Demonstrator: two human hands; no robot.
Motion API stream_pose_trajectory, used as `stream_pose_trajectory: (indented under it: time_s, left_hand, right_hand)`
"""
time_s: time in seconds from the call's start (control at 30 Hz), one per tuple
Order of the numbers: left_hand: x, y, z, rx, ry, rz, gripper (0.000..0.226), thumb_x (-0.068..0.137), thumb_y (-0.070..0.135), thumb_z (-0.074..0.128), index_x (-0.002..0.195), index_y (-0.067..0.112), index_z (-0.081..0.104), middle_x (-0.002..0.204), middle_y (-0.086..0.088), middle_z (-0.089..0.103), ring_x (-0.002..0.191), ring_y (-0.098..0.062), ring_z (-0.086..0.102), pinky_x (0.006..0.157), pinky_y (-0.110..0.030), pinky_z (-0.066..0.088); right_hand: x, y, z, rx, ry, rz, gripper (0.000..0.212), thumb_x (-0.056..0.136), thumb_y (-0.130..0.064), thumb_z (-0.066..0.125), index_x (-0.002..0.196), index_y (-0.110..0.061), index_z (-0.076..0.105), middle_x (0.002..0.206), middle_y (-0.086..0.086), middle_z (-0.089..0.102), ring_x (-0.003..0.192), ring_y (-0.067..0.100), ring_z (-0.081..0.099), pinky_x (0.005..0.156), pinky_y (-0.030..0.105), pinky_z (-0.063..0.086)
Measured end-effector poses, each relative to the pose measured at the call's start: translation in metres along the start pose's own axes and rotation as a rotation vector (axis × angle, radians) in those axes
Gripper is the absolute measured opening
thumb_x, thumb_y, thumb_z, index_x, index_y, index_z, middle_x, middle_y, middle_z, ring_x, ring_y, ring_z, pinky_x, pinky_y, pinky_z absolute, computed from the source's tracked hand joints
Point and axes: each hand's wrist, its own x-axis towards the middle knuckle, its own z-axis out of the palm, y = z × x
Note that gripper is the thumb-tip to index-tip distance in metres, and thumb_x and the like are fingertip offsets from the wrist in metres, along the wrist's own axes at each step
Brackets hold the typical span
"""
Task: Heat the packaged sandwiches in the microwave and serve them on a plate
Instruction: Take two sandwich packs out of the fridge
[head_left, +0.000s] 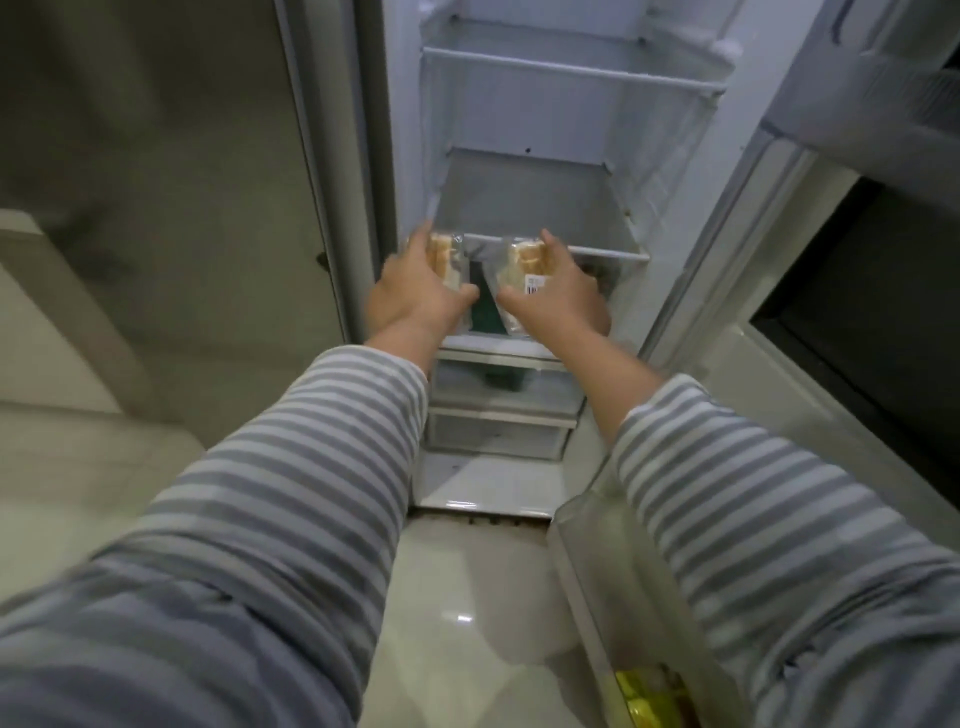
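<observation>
2 packaged sandwiches stand upright, long axes running up and down, at the front edge of a fridge shelf (613, 254): the left sandwich (445, 257) gripped by the left hand (415, 296), the right sandwich (527, 265) gripped by the right hand (561, 301)

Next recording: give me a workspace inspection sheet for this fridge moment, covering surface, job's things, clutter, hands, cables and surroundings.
Surface: glass fridge shelf, bare where visible; the shelves above look bare too.
Job's things: two packaged sandwiches in clear wrap, left sandwich and right sandwich, both at the shelf's front edge; no microwave or plate in view.
Clutter: dark green item between the hands, below the shelf edge; yellow item in the door bin, too blurred to identify.
Hands: left hand grips the left sandwich; right hand grips the right sandwich.
Cables: nothing seen.
Surroundings: open fridge door at right, pale glossy floor, drawers below.
</observation>
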Motion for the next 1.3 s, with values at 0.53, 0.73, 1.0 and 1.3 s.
stream_pose_trajectory:
  time_s: [0.53, 0.73, 1.0, 1.3]
  left_hand:
    - [-0.141, -0.163, -0.167, 0.072, 0.147, -0.14, 0.082, 0.076, 0.048, 0.069, 0.144, 0.043, 0.024, 0.125, -0.007, 0.054, 0.11, -0.03, 0.057, 0.087, -0.039, 0.045]
    - [-0.148, -0.229, -0.237, 0.082, 0.267, -0.238, 0.081, 0.076, 0.048, 0.069, 0.144, 0.043, 0.025, 0.127, -0.004, 0.054, 0.109, -0.028, 0.058, 0.078, -0.033, 0.04]
    - [-0.081, -0.301, -0.316, 0.093, 0.434, -0.327, 0.081, 0.073, 0.048, 0.069, 0.142, 0.046, 0.026, 0.124, 0.0, 0.055, 0.109, -0.025, 0.057, 0.075, -0.032, 0.038]
    - [0.03, -0.365, -0.404, 0.124, 0.616, -0.367, 0.079, 0.075, 0.047, 0.069, 0.143, 0.043, 0.028, 0.126, -0.001, 0.054, 0.112, -0.025, 0.057, 0.076, -0.032, 0.038]
  right_hand:
    - [-0.196, -0.109, 0.085, -0.02, -0.098, -0.221, 0.083, 0.078, -0.059, 0.063, 0.147, -0.043, 0.019, 0.132, -0.003, 0.055, 0.117, 0.023, 0.054, 0.085, 0.036, 0.047]
    - [-0.24, -0.175, 0.134, 0.051, -0.187, -0.323, 0.085, 0.077, -0.058, 0.065, 0.147, -0.046, 0.019, 0.133, -0.006, 0.055, 0.115, 0.022, 0.056, 0.082, 0.032, 0.047]
    - [-0.22, -0.291, 0.213, 0.126, -0.271, -0.493, 0.085, 0.075, -0.051, 0.067, 0.147, -0.046, 0.022, 0.129, 0.001, 0.059, 0.116, 0.026, 0.056, 0.091, 0.035, 0.047]
    - [-0.159, -0.434, 0.296, 0.169, -0.323, -0.666, 0.086, 0.075, -0.048, 0.068, 0.147, -0.046, 0.021, 0.132, -0.001, 0.056, 0.119, 0.024, 0.054, 0.082, 0.029, 0.042]
